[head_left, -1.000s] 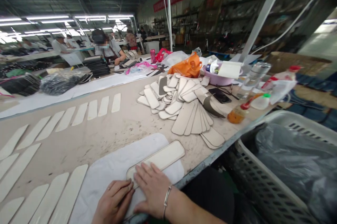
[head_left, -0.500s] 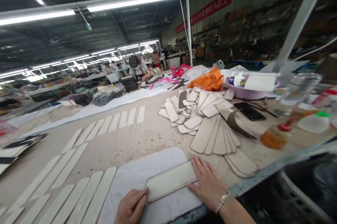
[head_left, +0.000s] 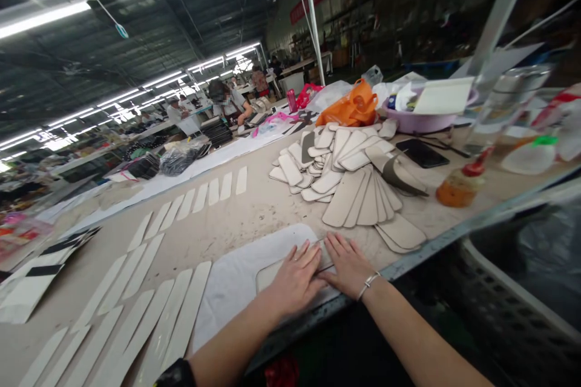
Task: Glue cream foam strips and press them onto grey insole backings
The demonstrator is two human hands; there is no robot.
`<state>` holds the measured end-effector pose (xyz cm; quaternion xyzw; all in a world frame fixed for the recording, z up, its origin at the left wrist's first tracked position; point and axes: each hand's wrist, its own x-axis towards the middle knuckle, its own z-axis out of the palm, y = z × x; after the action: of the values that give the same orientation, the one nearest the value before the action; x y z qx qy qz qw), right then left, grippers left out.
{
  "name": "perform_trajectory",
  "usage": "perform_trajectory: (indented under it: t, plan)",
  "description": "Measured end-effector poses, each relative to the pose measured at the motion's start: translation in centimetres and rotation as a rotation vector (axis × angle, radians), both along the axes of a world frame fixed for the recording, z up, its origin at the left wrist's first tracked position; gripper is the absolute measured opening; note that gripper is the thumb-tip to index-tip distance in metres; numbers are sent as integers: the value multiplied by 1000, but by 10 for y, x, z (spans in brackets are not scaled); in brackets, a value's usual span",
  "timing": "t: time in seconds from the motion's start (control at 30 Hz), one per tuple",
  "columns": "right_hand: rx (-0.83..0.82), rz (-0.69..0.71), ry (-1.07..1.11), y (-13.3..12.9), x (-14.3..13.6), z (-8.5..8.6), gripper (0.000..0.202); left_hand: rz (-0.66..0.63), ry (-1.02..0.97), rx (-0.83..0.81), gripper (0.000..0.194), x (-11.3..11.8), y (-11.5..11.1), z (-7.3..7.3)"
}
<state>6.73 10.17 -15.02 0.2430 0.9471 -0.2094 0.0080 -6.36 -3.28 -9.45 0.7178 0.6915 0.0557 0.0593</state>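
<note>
Two flat hands, left hand [head_left: 295, 278] and right hand [head_left: 347, 266], press a cream panel [head_left: 267, 274] at the desk [head_left: 227, 223] front edge; a panel pile [head_left: 349, 181] lies just beyond.

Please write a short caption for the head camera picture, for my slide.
Both hands, left hand and right hand, press flat on a beige panel lying on a white cloth.

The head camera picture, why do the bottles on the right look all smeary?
In the head view the right edge is motion-blurred, so the orange bottle and the things past it smear, while both hands, left hand and right hand, on the beige piece stay fairly sharp; ceiling tube lights glare white, and the wide lens bends the table edge.
</note>
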Motion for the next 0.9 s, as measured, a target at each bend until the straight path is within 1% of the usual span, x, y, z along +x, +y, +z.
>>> perform_trajectory:
  t: [0.03, 0.1, 0.2, 0.33, 0.4, 0.47, 0.53, 0.6, 0.67, 0.73, 0.77, 0.8, 0.83, 0.9]
  plan:
    - [1, 2, 4, 0, 0, 0, 88, -14, 9, -35, 61, 3, 6, -4]
    - [1, 0, 6, 1, 0, 1, 90, -32, 23, -84, 61, 2, 7, -11]
    - [-12, -8, -4, 1, 0, 4, 91, -29, 40, -126, 60, -15, -12, -17]
    - [-34, -5, -8, 0, -1, 7, 85, 26, 49, -145, 58, -33, -43, -19]
    - [-39, 0, 13, 0, -1, 9, 81, 50, 41, -126, 57, -35, -50, -21]
    - [-42, -7, 65, 0, -1, 10, 76, 80, 15, -71, 53, -34, -52, -24]
    - [-46, -32, 133, 2, -2, 12, 70, 131, -45, 22, 43, -34, -51, -27]
    - [-58, -68, 190, 4, -3, 13, 69, 196, -132, 105, 35, -34, -47, -28]
    - [-94, -95, 245, 7, -5, 15, 71, 309, -221, 129, 35, -33, -42, -25]
    - [-165, -120, 345, 8, -7, 18, 71, 457, -313, 94, 48, -32, -35, -19]
    - [-215, -140, 411, 8, -7, 19, 72, 513, -369, 66, 53, -31, -31, -15]
    - [-274, -172, 481, 8, -8, 21, 72, 538, -435, 33, 55, -29, -26, -11]
    - [-337, -215, 547, 8, -8, 22, 71, 530, -512, -10, 53, -28, -21, -7]
    - [-472, -310, 657, 7, -9, 25, 68, 478, -670, -114, 43, -26, -9, 1]
